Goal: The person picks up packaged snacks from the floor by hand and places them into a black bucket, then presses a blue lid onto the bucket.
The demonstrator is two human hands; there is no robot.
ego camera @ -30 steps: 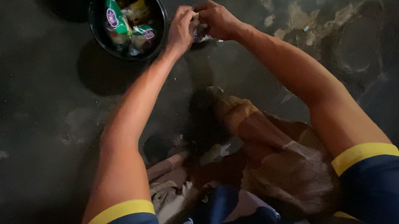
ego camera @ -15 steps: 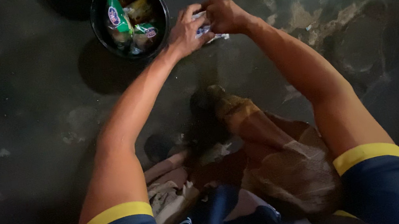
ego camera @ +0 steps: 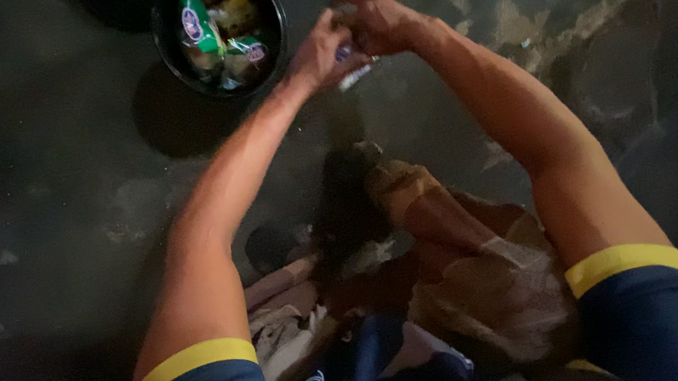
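Below me the dark floor (ego camera: 65, 193) spreads out, with a black tub (ego camera: 276, 22) of bright packets up ahead and a heap of cloth (ego camera: 468, 287) at my knees. Just right of the tub, both arms reach forward and meet. My left hand (ego camera: 319, 50) and right hand (ego camera: 375, 22) curl together, pinching a small sachet (ego camera: 356, 73) between them; it slants down-left, equally near both.

short dark navy sleeves, each ending in a yellow band above the elbow. forearms bare. hands: left (ego camera: 321, 50), right (ego camera: 375, 22), no gloves, rings or watch visible. navy garment at chest, small pale mark.
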